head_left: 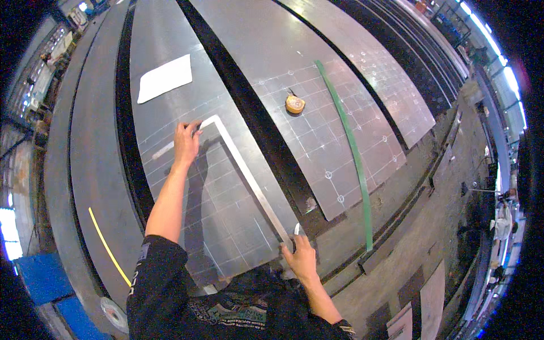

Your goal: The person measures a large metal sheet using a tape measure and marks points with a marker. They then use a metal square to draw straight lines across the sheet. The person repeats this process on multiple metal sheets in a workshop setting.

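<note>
An L-shaped metal square lies on a dark steel plate in front of me, its corner pointing away and its long arm slanting down to the right. My left hand grips the short arm near the corner, fingers closed over it. At the plate's near right corner, my right hand pinches a stick of white chalk that points upward. The right thumb is beside the end of the long arm; whether it touches cannot be made out. White chalk lines form a grid on the plate, partly inside the square.
A white sheet rests farther up the plate. To the right, another chalk-gridded plate carries a yellow tape measure and a long green strip. Dark gaps separate the plates. A yellow strip and a roll are at the left.
</note>
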A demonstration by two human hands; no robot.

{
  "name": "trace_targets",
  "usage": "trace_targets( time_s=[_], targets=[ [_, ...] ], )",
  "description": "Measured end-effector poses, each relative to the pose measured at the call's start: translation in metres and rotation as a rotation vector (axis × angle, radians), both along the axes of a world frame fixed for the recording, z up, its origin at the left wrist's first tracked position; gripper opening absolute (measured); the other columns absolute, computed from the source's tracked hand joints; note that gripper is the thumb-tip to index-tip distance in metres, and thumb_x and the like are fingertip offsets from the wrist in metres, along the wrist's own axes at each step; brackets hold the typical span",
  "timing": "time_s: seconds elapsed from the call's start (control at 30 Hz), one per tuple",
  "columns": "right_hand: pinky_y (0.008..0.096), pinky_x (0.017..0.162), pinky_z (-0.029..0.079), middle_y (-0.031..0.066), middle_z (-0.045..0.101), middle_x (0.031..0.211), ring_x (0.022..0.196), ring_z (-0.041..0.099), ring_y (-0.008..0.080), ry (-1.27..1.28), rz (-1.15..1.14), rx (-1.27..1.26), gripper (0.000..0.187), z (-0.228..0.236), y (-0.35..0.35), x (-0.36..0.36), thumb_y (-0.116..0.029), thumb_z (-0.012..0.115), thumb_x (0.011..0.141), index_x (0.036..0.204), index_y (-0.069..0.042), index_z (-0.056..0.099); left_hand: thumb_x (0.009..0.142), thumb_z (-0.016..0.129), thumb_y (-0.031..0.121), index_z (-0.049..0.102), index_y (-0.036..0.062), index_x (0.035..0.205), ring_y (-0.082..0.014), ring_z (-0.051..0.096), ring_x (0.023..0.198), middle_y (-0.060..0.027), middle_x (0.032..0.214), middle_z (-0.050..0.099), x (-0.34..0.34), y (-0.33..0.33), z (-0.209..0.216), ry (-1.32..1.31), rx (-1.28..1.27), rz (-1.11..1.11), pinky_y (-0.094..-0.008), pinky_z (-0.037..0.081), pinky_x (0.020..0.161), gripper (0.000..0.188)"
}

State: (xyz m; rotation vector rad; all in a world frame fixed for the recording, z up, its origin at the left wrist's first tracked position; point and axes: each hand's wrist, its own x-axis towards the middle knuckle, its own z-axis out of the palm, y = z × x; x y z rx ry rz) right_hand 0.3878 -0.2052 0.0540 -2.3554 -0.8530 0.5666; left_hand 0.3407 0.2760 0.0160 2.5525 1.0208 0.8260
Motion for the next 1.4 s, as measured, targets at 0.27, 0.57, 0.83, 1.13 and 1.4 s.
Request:
trace_targets(
  time_s=[0.27,0.57,0.83,1.13,1.4],
  targets=[
    [0.047,0.071,0.054,0.0149,0.063,0.093,0.086,0.064,0.0359,-0.137,0.004,0.01,0.032,-0.005,0.115,0.043,-0.03,0.071,0.085,0.107,-0.007,0.065,0.085,0.074,0.022,0.074,0.0195,0.113,-0.0337,0.056,0.106,-0.015,0.108,0.06,0.054,0.115,-0.05,0.193,-0.003,0.101,-0.0449,0.046,0.092,0.028],
    [0.0454,0.072,0.053,0.0147,0.065,0.088,0.082,0.065,0.0352,-0.07,0.026,-0.137,0.023,-0.025,0.088,0.049,-0.017,0.065,0.092,0.113,-0.01,0.068,0.084,0.074,0.037,0.074,0.0165,0.112,-0.0371,0.06,0.105,-0.0189,0.108,0.066,0.068,0.148,-0.086,0.2,0.056,-0.073,-0.0463,0.047,0.093,0.035],
    [0.031,0.083,0.049,0.0046,0.068,0.091,0.089,0.062,0.0134,0.705,-0.467,0.104,0.023,-0.016,0.05,0.048,-0.015,0.058,0.098,0.116,-0.001,0.063,0.086,0.073,0.038,0.074,0.0117,0.115,-0.0277,0.067,0.102,-0.0148,0.111,0.072,0.086,0.187,-0.073,0.23,-0.182,-0.179,-0.0359,0.05,0.09,0.039],
    [0.0277,0.071,0.051,0.0047,0.061,0.08,0.076,0.061,0.0153,1.428,-0.755,0.621,0.013,-0.034,0.06,0.028,-0.012,0.057,0.09,0.101,-0.005,0.06,0.088,0.07,0.044,0.073,0.0159,0.118,-0.027,0.068,0.104,-0.0138,0.111,0.072,0.096,0.202,-0.077,0.309,-0.14,-0.179,-0.0351,0.05,0.091,0.041],
    [0.0456,0.068,0.055,0.0173,0.06,0.092,0.078,0.065,0.0379,0.222,-0.457,-0.106,0.032,-0.038,0.094,0.024,-0.031,0.068,0.09,0.107,-0.006,0.059,0.087,0.069,0.049,0.073,0.0157,0.116,-0.0301,0.067,0.107,-0.0164,0.113,0.072,0.091,0.218,-0.083,0.356,-0.058,-0.126,-0.0379,0.049,0.091,0.045]
  ],
)
